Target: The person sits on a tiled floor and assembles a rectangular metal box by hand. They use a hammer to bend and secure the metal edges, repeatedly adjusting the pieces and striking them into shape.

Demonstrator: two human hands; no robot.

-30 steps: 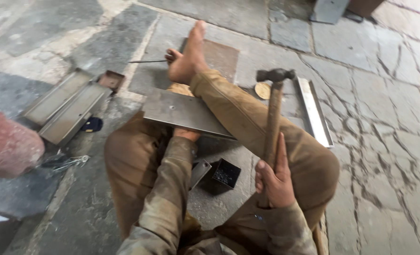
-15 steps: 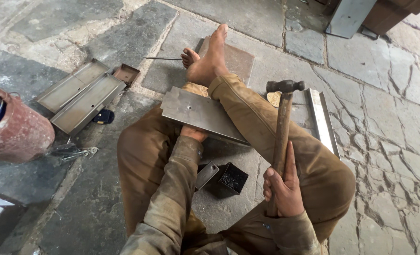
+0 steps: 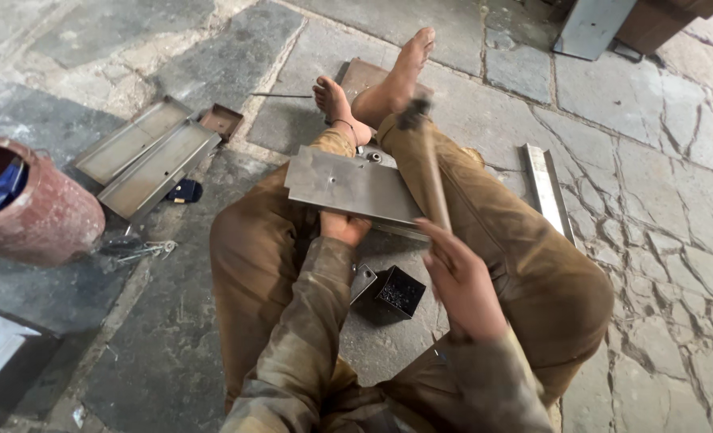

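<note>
While left hand [image 3: 343, 227] grips metal sheet [image 3: 352, 187], right hand [image 3: 462, 282] grasps blurred hammer [image 3: 427, 164]

A single head-worn camera looks steeply down from close above the seated person's lap. It faces forward along the legs, feet at upper centre. The stone floor [image 3: 661, 160] fills the edges.

flat grey metal sheet [image 3: 352, 186] tilted across the lap, wooden-handled hammer [image 3: 427, 164] blurred above it
</note>
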